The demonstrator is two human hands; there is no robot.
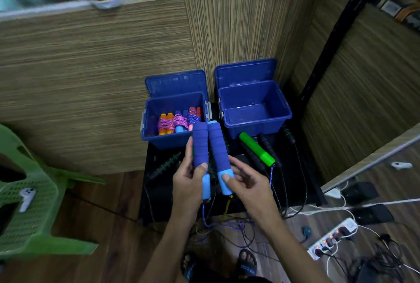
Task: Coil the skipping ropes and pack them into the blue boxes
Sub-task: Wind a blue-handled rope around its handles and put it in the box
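Where the cords drop below the two blue handles they run into a dark tangle on the floor [118, 203], strands not separable; black ropes on the black desk [302, 182] are hard to trace, and the person's body is cut off at the bottom edge. Left handle [200, 144] and right handle [217, 146]: ribbed dark-blue foam cylinders with smooth light-blue plastic ends, held upright side by side, nearly touching, above the desk front, just in front of the left blue box [159, 139]. Left hand [187, 182] grips the left handle low, thumb on the foam's lower edge, fingers curled behind. Right hand [245, 185] pinches the right handle at its light-blue end, thumb in front, fingers spread behind. Left blue box, glossy plastic, lid up, contains three coiled ropes [179, 120] with orange, blue and red handles wound in pink-purple braided cord. Right blue box [254, 128] has its lid open, inside bare. Green handle [256, 148] and black handles lie on the desk near the right box. Green perforated plastic chair [34, 210] at left, white earbud [26, 196] on its seat. White power strip [331, 239] on the floor at right.
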